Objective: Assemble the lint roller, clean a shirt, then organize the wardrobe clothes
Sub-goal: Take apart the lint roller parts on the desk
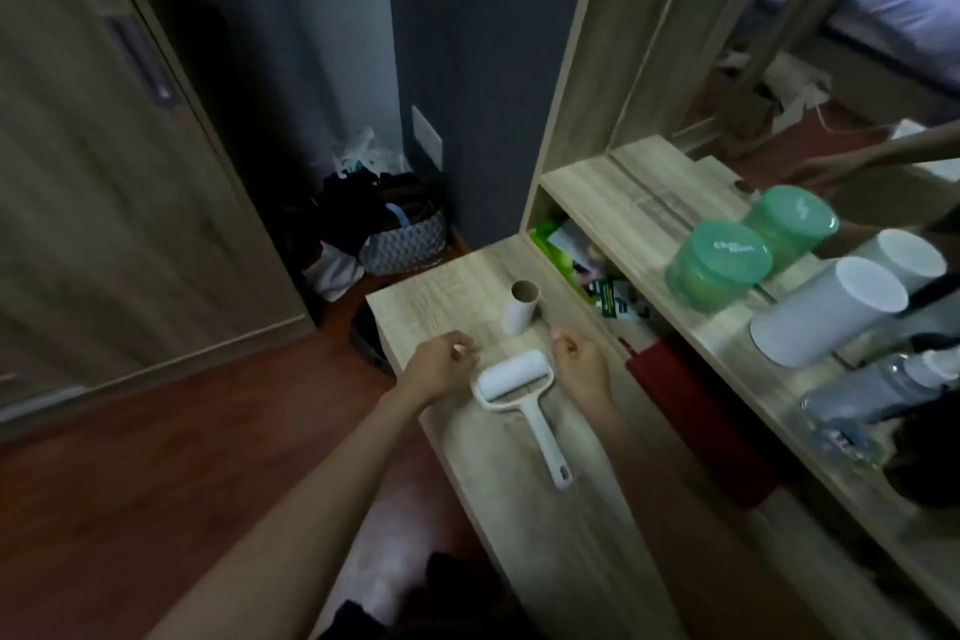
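Note:
A white lint roller lies flat on the wooden tabletop, its roll at the far end and its handle pointing toward me. A bare cardboard-cored tube stands upright just beyond it. My left hand hovers at the roller's left side with fingers loosely curled, holding nothing I can make out. To the right of the roll, my right hand is curled into a loose fist, close to the roller's end; whether it touches is unclear.
An open shelf on the right carries a green lidded jar, a white canister and a mirror behind. A laundry basket full of clothes stands on the floor by the wall. A wardrobe door is at left.

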### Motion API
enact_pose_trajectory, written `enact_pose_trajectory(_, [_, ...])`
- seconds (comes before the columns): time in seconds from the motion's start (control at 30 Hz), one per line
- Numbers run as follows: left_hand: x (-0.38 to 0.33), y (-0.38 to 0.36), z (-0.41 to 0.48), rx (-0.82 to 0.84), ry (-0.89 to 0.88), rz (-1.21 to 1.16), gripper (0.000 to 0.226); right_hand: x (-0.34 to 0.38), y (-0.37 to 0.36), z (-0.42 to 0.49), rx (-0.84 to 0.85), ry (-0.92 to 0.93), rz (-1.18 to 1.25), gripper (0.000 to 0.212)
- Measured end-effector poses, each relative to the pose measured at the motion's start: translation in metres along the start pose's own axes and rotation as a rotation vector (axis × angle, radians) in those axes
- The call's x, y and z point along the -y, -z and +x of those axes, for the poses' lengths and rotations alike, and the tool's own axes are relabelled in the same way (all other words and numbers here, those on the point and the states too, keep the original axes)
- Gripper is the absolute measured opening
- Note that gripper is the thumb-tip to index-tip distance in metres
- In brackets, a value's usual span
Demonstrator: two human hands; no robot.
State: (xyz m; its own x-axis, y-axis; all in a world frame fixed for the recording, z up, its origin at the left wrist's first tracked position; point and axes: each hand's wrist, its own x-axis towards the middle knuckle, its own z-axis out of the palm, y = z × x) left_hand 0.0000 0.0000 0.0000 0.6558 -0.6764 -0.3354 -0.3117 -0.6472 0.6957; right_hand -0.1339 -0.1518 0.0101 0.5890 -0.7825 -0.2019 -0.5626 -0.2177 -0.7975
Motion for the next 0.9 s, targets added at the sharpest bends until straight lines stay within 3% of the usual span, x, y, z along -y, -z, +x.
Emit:
enact_pose_trajectory(0.27, [-0.003, -0.030, -0.008, 0.007, 0.122, -0.137, 0.038, -0.017, -0.012, 0.009, 0.107, -0.099, -0.009, 0.028])
enact_pose_trajectory(0.43, [0.000, -0.038, -0.009, -0.008, 0.176, -0.264, 0.034, -0.017, -0.008, 0.008, 0.156, -0.230, 0.241, 0.026])
enact_pose_trajectory(0.6, [0.003, -0.031, -0.013, -0.032, 0.239, -0.533, 0.031, -0.005, -0.002, 0.005, 0.131, -0.154, 0.327, 0.016])
enact_pose_trajectory(0.7, [0.002, -0.020, -0.018, -0.014, 0.233, -0.674, 0.032, 0.007, 0.003, 0.000, 0.169, -0.134, 0.460, 0.020])
enact_pose_trajectory(0.8, [0.007, -0.009, -0.020, 0.025, 0.185, -0.698, 0.035, 0.015, 0.008, -0.005, 0.252, -0.094, 0.519, 0.028])
enact_pose_trajectory(0.9, [0.008, -0.002, -0.022, 0.077, 0.100, -0.676, 0.032, 0.013, 0.009, -0.010, 0.341, -0.019, 0.391, 0.030])
